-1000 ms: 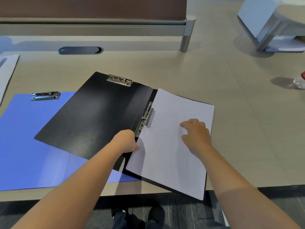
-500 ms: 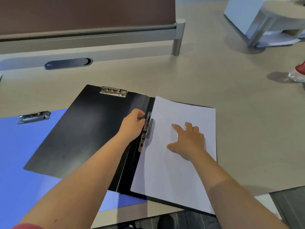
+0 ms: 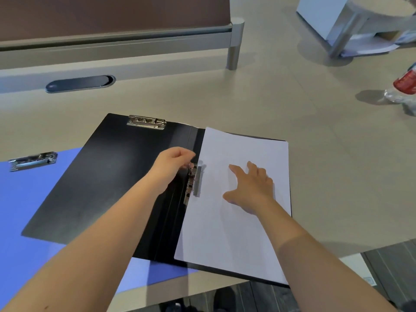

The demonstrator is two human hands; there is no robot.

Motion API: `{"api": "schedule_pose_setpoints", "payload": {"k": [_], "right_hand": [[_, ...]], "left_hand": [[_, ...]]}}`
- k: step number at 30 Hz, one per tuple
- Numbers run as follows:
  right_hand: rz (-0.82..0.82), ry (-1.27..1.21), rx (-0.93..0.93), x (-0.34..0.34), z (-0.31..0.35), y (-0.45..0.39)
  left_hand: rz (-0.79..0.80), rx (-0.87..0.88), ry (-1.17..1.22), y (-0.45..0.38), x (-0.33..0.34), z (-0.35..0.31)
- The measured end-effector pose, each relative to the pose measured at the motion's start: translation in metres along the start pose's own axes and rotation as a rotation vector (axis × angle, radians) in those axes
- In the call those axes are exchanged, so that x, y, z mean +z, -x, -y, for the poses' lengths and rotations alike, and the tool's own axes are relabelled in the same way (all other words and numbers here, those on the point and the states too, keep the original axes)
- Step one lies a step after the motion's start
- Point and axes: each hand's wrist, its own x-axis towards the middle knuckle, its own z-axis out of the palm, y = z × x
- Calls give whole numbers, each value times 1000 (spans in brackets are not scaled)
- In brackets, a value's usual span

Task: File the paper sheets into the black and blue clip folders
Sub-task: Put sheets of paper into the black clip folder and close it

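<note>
Now the left hand (image 3: 174, 162) has moved up the spine from the folder's lower edge and pinches the lever of the side clip (image 3: 194, 182), while the right hand (image 3: 249, 188) stays spread flat, grasping nothing, on the paper sheets (image 3: 236, 221). Clamping looks imminent. These lie in the open black folder (image 3: 101, 188); the blue folder (image 3: 22, 210) underneath on the counter (image 3: 225, 97) shows none.

Semi-glossy black folder (image 3: 108, 176), shiny metal clip (image 3: 194, 183), matt white paper (image 3: 238, 233), smooth blue folder (image 3: 27, 210), matt woodgrain table (image 3: 315, 143)
</note>
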Motion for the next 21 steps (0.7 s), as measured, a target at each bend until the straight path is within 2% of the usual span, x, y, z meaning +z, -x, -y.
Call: {"api": "schedule_pose_setpoints", "payload": {"k": [2, 4, 6, 11, 15, 21], "right_hand": [[1, -3, 1, -1, 0, 1], [0, -5, -5, -1, -1, 3], [1, -7, -13, 0, -1, 3], [30, 11, -30, 2, -6, 1], [44, 64, -54, 5, -9, -7], [40, 107, -116, 3, -11, -19]], "left_hand": [[144, 4, -87, 8, -10, 6], [184, -36, -171, 14, -16, 10], [155, -48, -304, 15, -19, 11], [43, -13, -920, 10, -21, 12], [123, -58, -1016, 11, -9, 25], [73, -90, -1106, 20, 4, 44]]}}
